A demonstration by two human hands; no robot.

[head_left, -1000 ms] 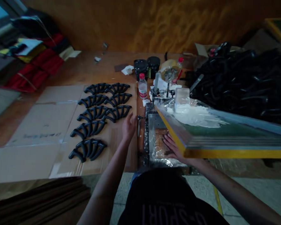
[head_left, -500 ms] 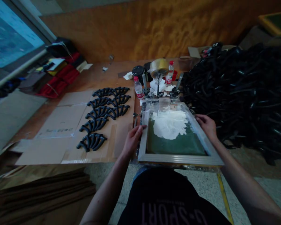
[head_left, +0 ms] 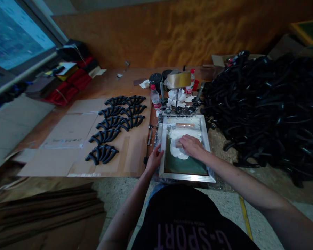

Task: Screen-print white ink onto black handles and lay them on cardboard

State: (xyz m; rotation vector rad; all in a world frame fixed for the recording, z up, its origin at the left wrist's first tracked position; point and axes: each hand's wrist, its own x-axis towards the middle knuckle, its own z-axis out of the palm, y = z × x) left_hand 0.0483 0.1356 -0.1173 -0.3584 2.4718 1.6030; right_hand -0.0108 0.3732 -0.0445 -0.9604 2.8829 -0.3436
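A metal-framed printing screen [head_left: 187, 177] lies flat before me, with white ink [head_left: 181, 154] spread over its green mesh [head_left: 184, 167]. My right hand [head_left: 190, 145] reaches over the screen, its fingers closed on a small tan squeegee [head_left: 178, 143] in the ink; the fingers hide part of it. Alongside the frame's left edge is my left hand [head_left: 154, 159], thumb and forefinger apart at the rim. Further up inside the frame lies a tan strip [head_left: 185, 125]. Clamps [head_left: 178, 109] and a roll of tape [head_left: 178, 80] stand behind the frame.
Rows of curved black parts [head_left: 111, 123] lie on a cardboard sheet [head_left: 65, 130] at left. A large heap of black parts [head_left: 261, 107] fills the right side. Two bottles, one the near bottle [head_left: 155, 99], and a black-lidded jar [head_left: 155, 79] stand behind the screen.
The screen has come down flat from a raised, tilted position. My right hand has left the frame's right edge and moved inward onto the squeegee. My left hand has shifted slightly down and right.
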